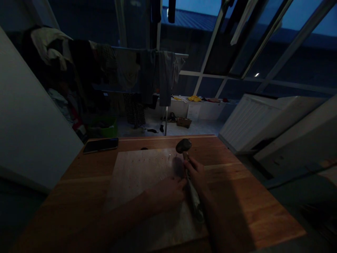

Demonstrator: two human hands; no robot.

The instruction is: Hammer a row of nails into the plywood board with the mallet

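- Right hand (197,171) gripping hammer (194,194), fingers wrapped tight
- Left hand (168,189) curling over board (129,179), hold unclear
- Nail (169,157) standing near hammer
- Phone (101,145) lying left of board

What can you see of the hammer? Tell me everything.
The hammer has a stubby, dark, rounded head that looks like metal, a slim brownish neck and a thicker, paler, greenish-grey grip. It slants, head away from the person, over the right side of the pale board. The right hand holds it near the head; whether the left hand touches it is unclear.
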